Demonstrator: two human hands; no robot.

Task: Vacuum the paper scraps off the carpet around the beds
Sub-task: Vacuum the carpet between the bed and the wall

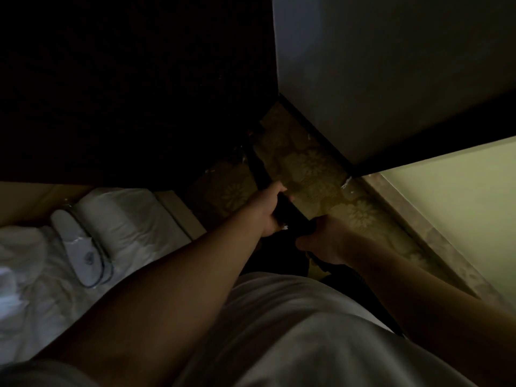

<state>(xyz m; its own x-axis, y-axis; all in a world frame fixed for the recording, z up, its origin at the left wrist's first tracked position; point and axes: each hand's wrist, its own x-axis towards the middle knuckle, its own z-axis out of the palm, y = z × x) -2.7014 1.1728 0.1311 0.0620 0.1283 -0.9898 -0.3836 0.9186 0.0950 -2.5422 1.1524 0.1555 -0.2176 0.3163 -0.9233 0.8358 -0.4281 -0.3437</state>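
Head view looked down in dim light along a narrow strip of patterned carpet between a bed on the left and a pale wall on the right. Both bare hands held a black vacuum tube that ran forward and down toward the dark corner. The left hand was wrapped around the tube higher up its length, its grip pressed shut on it with the thumb side up. The right hand sat just behind and lower, its grip likewise closed on the tube's dark rear part. The tube's far end was lost in shadow near the dark furniture, so its nozzle could not be made out.

A few small white scraps lay on the carpet at the foot of the wall, beside the dark baseboard; another scrap showed further up along the same edge, and faint pale bits lay left of the tube near the shadow. On the bed, rumpled white bedding carried a white slipper with a thin dark cord looped beside it. A white shirt filled the lower frame.
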